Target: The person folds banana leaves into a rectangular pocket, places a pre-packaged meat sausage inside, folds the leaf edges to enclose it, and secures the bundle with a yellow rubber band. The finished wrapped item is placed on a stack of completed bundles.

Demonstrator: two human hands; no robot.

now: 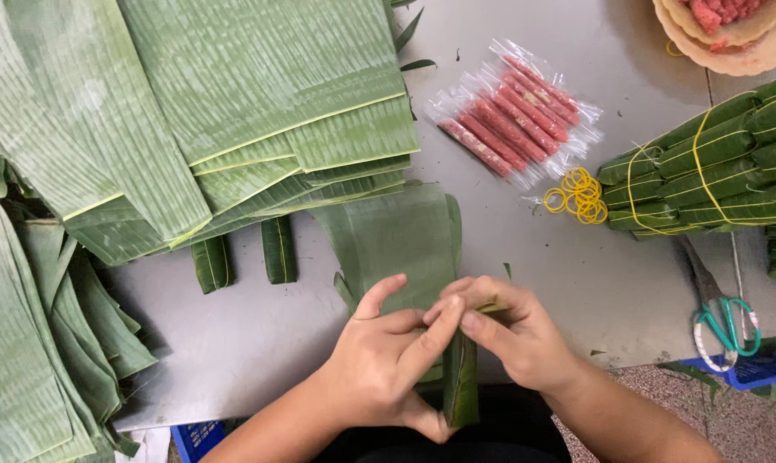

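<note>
Both hands hold one narrow roll wrapped in green banana leaf [461, 381] at the near edge of the steel table [576, 283]. My left hand [388, 360] grips the roll from the left, its fingers pressing on the top end. My right hand [512, 330] pinches the leaf fold at that same top end. The roll stands lengthwise, pointing toward me. A cut piece of banana leaf [396, 236] lies flat just beyond my hands.
Stacks of banana leaf sheets [233, 111] cover the left and back. Two wrapped rolls [242, 257] lie below them. Plastic-wrapped pink sausages [512, 116], yellow rubber bands [576, 195], tied bundles of wrapped rolls [714, 163], scissors [722, 313] and a bowl of pink meat [731, 34] sit at the right.
</note>
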